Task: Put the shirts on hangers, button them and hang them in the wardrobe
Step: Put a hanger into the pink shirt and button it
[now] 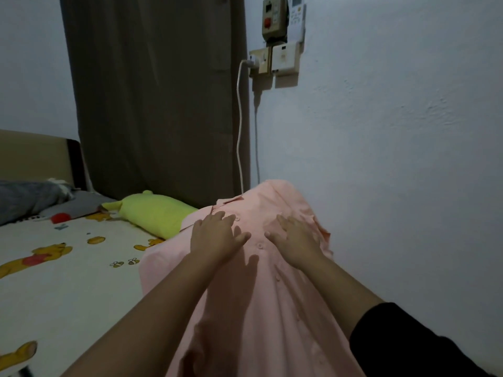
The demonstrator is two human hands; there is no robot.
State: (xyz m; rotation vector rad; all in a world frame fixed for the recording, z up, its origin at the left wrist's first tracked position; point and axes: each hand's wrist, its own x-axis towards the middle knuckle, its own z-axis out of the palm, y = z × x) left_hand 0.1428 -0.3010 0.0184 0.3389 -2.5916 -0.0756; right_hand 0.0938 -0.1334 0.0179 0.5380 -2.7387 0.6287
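Pink shirt (261,281), lower centre of frame, lies on the bed (68,268). Left hand (217,238) and right hand (296,240) press flat, fingers spread. Likely smoothing; buttons appear fastened. Next: lift by hanger, unseen.

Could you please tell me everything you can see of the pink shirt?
The pink shirt is a plain, light woven-looking garment with a collar at its far end and a row of small matching buttons down the front. It lies lengthwise along the bed's right edge, by the wall, slightly wrinkled. The left hand and right hand rest flat on its chest, fingers spread.
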